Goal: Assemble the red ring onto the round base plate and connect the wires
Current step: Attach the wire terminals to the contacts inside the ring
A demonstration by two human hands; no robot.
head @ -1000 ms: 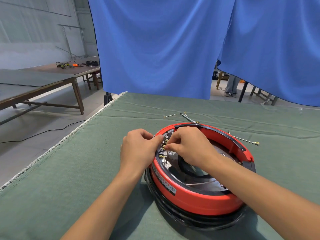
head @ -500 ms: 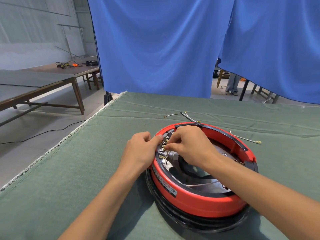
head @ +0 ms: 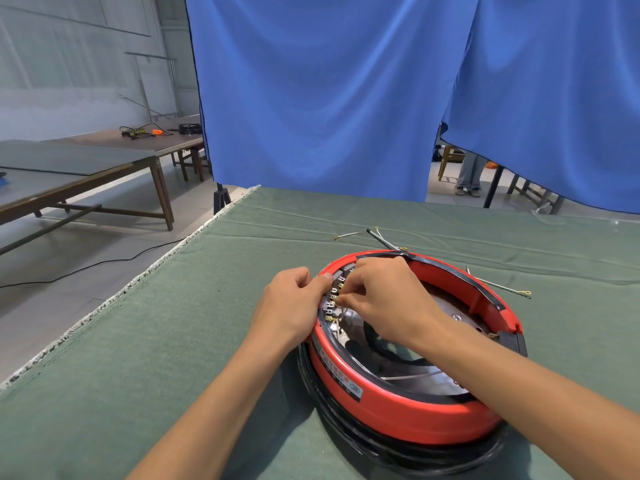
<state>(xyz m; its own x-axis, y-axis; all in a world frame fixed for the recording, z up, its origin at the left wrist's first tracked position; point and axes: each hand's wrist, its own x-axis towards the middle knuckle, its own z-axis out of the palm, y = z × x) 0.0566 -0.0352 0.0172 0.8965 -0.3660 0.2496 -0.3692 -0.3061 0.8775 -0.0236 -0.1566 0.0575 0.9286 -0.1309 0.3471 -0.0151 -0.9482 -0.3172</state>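
Right hand reaches in from the right over the ring, fingers curled, thumb and forefinger pinching a small brass wire terminal at the row of metal tabs on the ring's inner left side. Left hand sits just beside it on the outside, fingers curled against the ring's outer wall, thumb tip pressing on the rim near the top of the tab row; looks like it's steadying the ring w/o holding anything separate, though the fingers are partly hidden.

Glossy red plastic ring w/ a black inner lip sits on the round black base plate, whose edge shows below the ring at the near side. A white label w/ print is on the ring's front-left wall. Inside the ring: shiny metal disc and dark curved parts, with thin white wires crossing them.

Both rest on the table, covered by a green felt cloth. Behind the ring, loose thin wires w/ brass ends lie on the cloth, plus a thin dark rod; another wire w/ ring terminal lies to the right, apart from the ring.

Blue curtains hang behind the table. Long wooden tables stand at left. A person's legs show through the curtain gap.
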